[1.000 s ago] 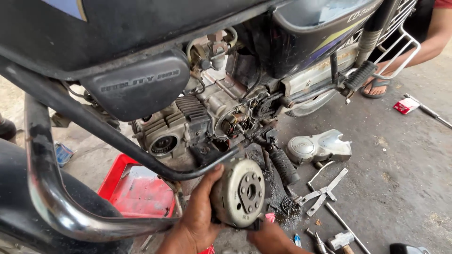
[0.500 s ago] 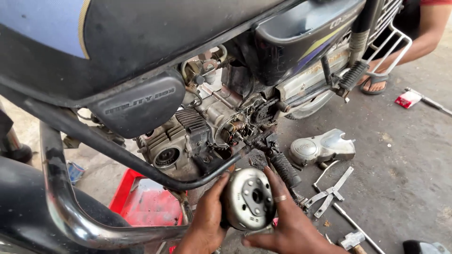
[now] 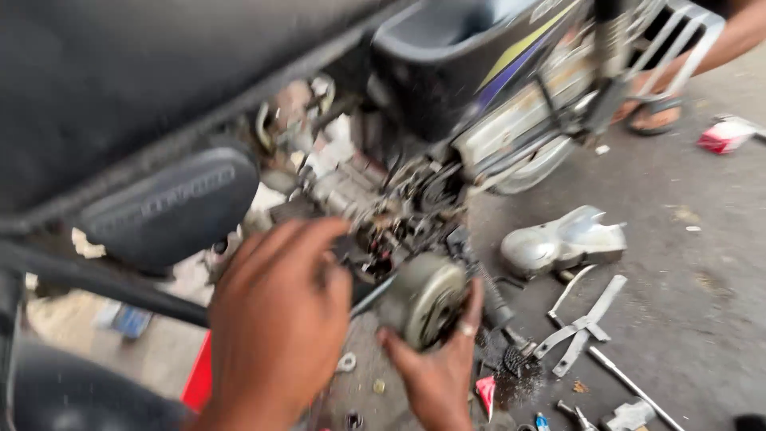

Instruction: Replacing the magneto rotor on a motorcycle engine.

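Far left: a black crash-bar tube [image 3: 88, 275] is seen running across the foreground, with a black rubber-padded side panel [image 3: 163, 207] above it. A red tray [image 3: 199, 375] is partly hidden low behind the left hand.

Left hand [image 3: 275, 319] is raised in front of the engine [image 3: 359, 191], fingers spread and loosely curled, nothing gripped; the back of the hand is turned to the camera and heavily motion-blurred. Contact with the engine cannot be told.

Centre: the round grey rotor [image 3: 423, 299] is held just below and in front of the exposed engine side, tilted, its open face turned down-right. It is cupped from below by the right hand [image 3: 439, 367], thumb at its left edge and a ringed finger up its right side. A small washer [image 3: 347, 363] is seen lying on the floor between the two hands.

Right of that: a black kick lever [image 3: 491, 287] is seen just beside the rotor. On the concrete floor [image 3: 702, 271] a silver engine cover [image 3: 562, 243] is lying, a Y-shaped metal tool [image 3: 586, 327] near it, and a socket bar [image 3: 634, 387] further down. At top right, another person's sandalled foot [image 3: 654, 112] is visible behind the rear footrest frame [image 3: 678, 40].
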